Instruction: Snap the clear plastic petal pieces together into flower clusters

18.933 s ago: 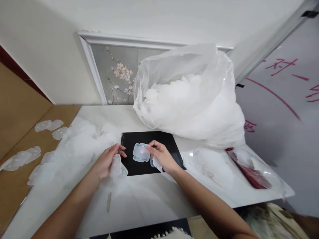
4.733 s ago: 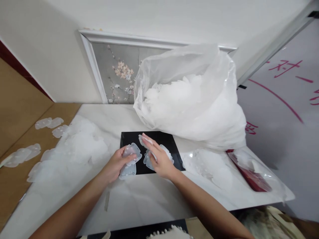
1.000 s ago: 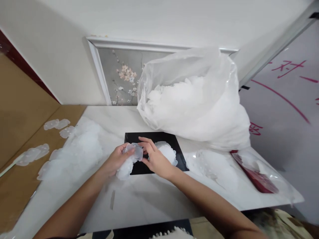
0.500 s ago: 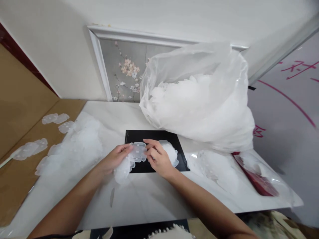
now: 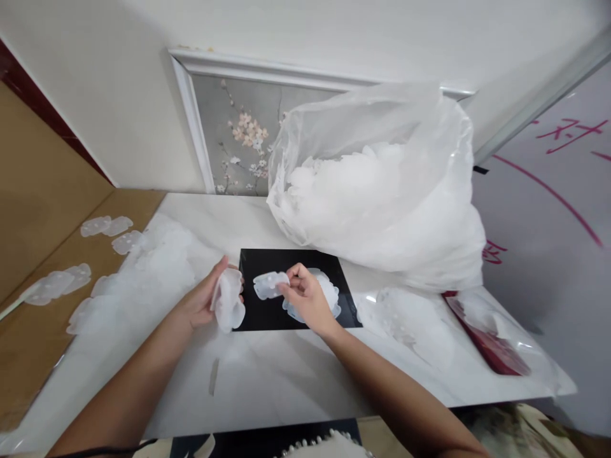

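Note:
A stack of thin translucent plastic pieces (image 5: pixel 229 302) is gripped in my left hand (image 5: pixel 205 298), at the left edge of a black mat (image 5: pixel 260 257). My right hand (image 5: pixel 308 299) pinches a single translucent plastic piece (image 5: pixel 270 285) with a scalloped outline and small round dots, held above the mat and apart from the stack. Partly hidden behind my right hand, a pile of the same pieces (image 5: pixel 330 292) lies on the mat's right side.
A big clear bag (image 5: pixel 429 229) full of such pieces stands at the back. A heap of them (image 5: pixel 147 273) spreads at left, with a few on the cardboard (image 5: pixel 52 337). On the right lie another plastic-wrapped batch (image 5: pixel 415 324) and a red object (image 5: pixel 496 346) under clear plastic.
My right hand has drawn one piece away from the stack and now holds it alone. My left hand has shifted slightly left, turning the stack more upright.

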`<state>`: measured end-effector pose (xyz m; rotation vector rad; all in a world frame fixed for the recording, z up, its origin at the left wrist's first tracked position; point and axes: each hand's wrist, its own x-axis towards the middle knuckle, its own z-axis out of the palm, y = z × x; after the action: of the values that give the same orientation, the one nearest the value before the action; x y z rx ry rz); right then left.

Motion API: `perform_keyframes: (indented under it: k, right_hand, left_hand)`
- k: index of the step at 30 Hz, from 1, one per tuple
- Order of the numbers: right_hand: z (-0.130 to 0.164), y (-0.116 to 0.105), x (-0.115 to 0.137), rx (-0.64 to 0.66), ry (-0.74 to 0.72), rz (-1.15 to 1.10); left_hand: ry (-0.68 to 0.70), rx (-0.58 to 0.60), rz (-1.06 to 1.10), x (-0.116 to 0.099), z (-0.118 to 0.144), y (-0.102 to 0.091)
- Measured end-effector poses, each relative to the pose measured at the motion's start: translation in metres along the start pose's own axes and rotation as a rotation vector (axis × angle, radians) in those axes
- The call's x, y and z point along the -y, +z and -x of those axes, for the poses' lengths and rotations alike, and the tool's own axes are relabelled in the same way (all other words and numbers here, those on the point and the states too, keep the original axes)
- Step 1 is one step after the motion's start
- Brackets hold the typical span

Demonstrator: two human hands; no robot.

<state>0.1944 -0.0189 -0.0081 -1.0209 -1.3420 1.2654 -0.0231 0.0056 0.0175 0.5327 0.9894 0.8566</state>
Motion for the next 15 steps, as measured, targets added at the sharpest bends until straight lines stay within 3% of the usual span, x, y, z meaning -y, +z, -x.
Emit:
perform_keyframes:
  k: [2, 5, 11, 15]
  right_hand:
    - [-0.0025, -0.0014, 0.0006, 0.018, 0.162, -0.246]
    - [-0.0058, -0.0051, 0.0021, 0.043, 0.264, -0.45]
    - [-0.0065, -0.009, 0.0045, 0.049, 0.365, -0.603]
    - [-0.0053, -0.0088, 0.0065, 0.049, 0.347, -0.592]
  left_hand:
    - [-0.066, 0.004, 0.163, -0.0053, -0.0013, -0.0027]
    - [-0.087, 0.023, 0.265, -0.0103, -0.0026, -0.005]
    - [-0.063, 0.1, 0.302, -0.0073, -0.0076, -0.0094]
    - [-0.053, 0.142, 0.318, -0.0046, -0.0107, -0.0094]
